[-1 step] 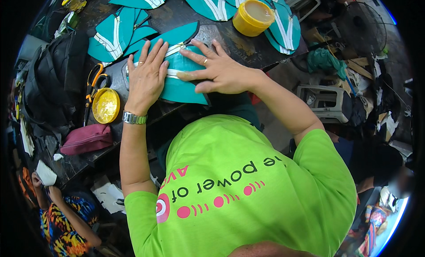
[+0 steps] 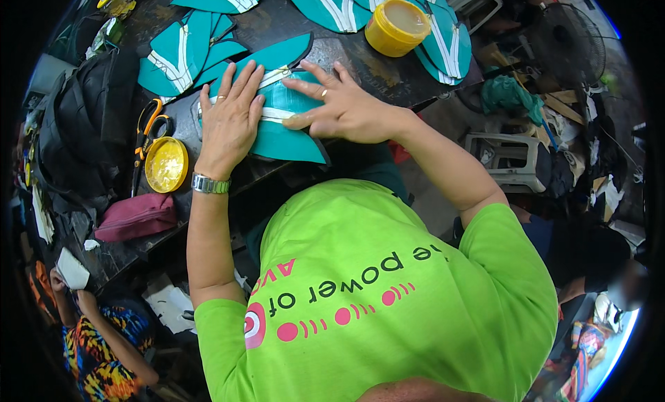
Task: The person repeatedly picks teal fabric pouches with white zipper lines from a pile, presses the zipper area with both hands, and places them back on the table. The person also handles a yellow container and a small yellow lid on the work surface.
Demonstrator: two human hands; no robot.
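A teal sheet-material piece (image 2: 285, 143) with pointed ends and white strips (image 2: 276, 115) across it lies at the near edge of the dark table. My left hand (image 2: 234, 118) rests flat over its left side, fingers stretched out. On its right side lies my right hand (image 2: 346, 110), fingers spread, with the index fingertip on the lower white strip and the thumb bent in beneath. Neither hand grips anything. Parts of the piece are hidden under both hands. Left of my left hand are orange-and-black scissors (image 2: 143, 140) and a round yellow lid (image 2: 166, 165).
More teal pieces (image 2: 179, 52) with white V-shaped strips lie farther back. A yellow tub (image 2: 396, 29) stands at the back right. On the left are a black bag (image 2: 82, 128) and a maroon pouch (image 2: 137, 218). Right of the table stands a grey stool (image 2: 509, 163); another person's hand (image 2: 86, 304) shows lower left.
My right hand has shifted slightly, its index fingertip a little to the right along the white strip and its thumb drawn in. My left hand stays in place.
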